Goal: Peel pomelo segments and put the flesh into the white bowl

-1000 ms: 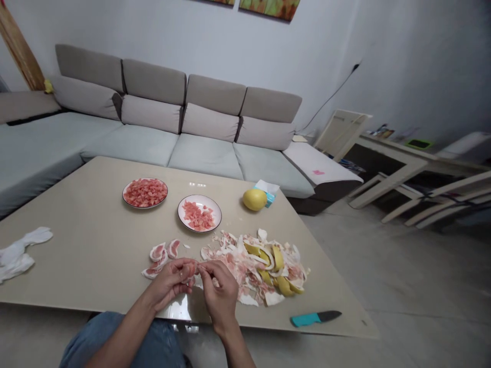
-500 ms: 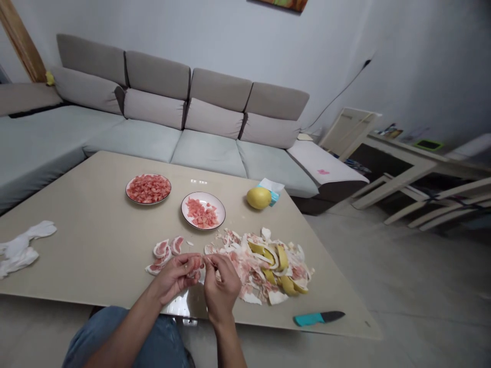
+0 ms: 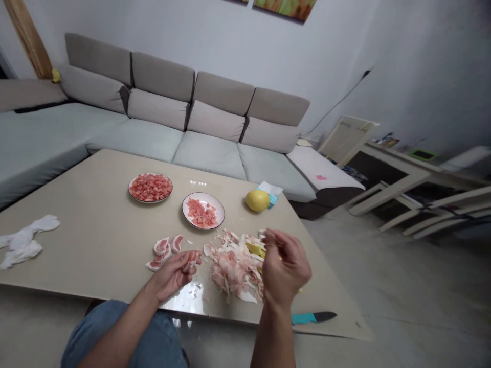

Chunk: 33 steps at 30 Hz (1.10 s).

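Note:
Pinched in the fingers of my left hand (image 3: 169,278) is a small piece of pink pomelo segment (image 3: 192,260). My right hand (image 3: 287,268) is raised over the right part of a heap of pomelo peel and membrane (image 3: 232,268). Its fingers are curled together, and whatever they hold is hidden. Several unpeeled pomelo segments (image 3: 161,246) lie just beyond my left hand. Farther back, a white plate (image 3: 218,207) carries some pink pulp pieces (image 3: 201,213). The plate to its left is heaped with more pulp (image 3: 150,187).
A whole yellow pomelo (image 3: 257,200) sits beside a blue tissue pack (image 3: 273,194). A knife (image 3: 306,318) with a turquoise handle lies near the front edge of the table (image 3: 95,225). Crumpled white tissue (image 3: 25,243) is at the left. A grey sofa (image 3: 207,148) stands behind.
My right hand has parted from my left and moved right, over the peel heap. My left hand has stayed nearly in place with the pomelo segment.

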Available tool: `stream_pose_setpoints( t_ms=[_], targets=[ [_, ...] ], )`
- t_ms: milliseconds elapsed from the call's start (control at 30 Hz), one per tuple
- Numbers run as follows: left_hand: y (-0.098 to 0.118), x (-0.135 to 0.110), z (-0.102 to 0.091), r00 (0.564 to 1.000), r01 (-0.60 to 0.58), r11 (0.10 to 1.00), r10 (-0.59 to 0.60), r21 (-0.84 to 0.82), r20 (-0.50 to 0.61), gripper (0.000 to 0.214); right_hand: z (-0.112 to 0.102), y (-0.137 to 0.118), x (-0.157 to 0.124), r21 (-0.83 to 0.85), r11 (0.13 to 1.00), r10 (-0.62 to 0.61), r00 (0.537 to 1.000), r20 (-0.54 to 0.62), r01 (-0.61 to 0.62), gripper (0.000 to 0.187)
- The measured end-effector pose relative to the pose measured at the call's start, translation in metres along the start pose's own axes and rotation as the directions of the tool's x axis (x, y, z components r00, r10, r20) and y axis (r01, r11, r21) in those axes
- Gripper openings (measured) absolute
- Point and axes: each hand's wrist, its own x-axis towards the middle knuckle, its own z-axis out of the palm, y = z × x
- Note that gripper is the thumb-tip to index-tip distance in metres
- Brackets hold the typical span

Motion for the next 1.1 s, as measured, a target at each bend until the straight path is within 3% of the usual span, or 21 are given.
stream_pose_setpoints(
  t_ms=[67,133,233,333,467,600,733,800,900,1000,1100],
  targets=[
    [0.000,0.002,0.001,0.998,0.051,0.996,-0.049,-0.077,0.029,0.029,-0.006,0.014,-0.005,-0.030,0.998,-0.057,0.982,0.180,0.063,0.019],
    [0.000,0.002,0.001,0.997,0.065,0.993,-0.060,-0.096,0.055,0.029,-0.006,0.036,-0.021,-0.056,0.996,-0.054,0.957,0.285,0.073,0.027],
    [-0.001,-0.001,0.001,0.995,0.023,0.999,-0.020,-0.029,0.094,0.028,-0.003,0.069,-0.049,-0.124,0.991,0.003,0.915,0.404,0.052,0.028],
    [0.000,-0.003,0.002,0.994,-0.040,0.994,0.030,0.099,0.103,0.035,0.000,0.082,-0.065,-0.201,0.979,0.082,0.868,0.489,0.020,0.026],
    [0.000,-0.001,0.004,0.990,-0.138,0.946,0.132,0.294,0.041,0.050,0.001,0.075,-0.066,-0.243,0.970,0.130,0.891,0.435,-0.023,0.034],
    [-0.002,0.003,0.005,0.965,-0.237,0.878,0.263,0.415,-0.006,0.046,-0.001,0.070,-0.065,-0.186,0.980,0.146,0.892,0.428,-0.071,0.030],
    [-0.004,0.005,0.005,0.956,-0.251,0.835,0.294,0.490,-0.011,0.041,-0.002,0.060,-0.073,-0.147,0.944,0.329,0.794,0.512,-0.296,0.030],
    [-0.004,0.005,0.005,0.958,-0.241,0.818,0.286,0.522,-0.005,0.040,-0.001,0.051,-0.078,-0.084,0.945,0.308,0.774,0.553,-0.316,0.030],
    [-0.006,0.005,0.004,0.959,-0.243,0.794,0.284,0.557,0.014,0.040,0.002,0.038,-0.084,0.006,0.942,0.274,0.780,0.562,-0.335,0.043],
    [-0.007,0.007,0.002,0.958,-0.259,0.763,0.281,0.593,0.057,0.038,0.005,0.026,-0.087,0.047,0.902,0.313,0.725,0.613,-0.429,0.033],
    [-0.009,0.007,0.000,0.958,-0.268,0.730,0.269,0.629,0.096,0.034,0.007,0.014,-0.089,0.122,0.903,0.219,0.686,0.693,-0.412,0.024]
  ],
)
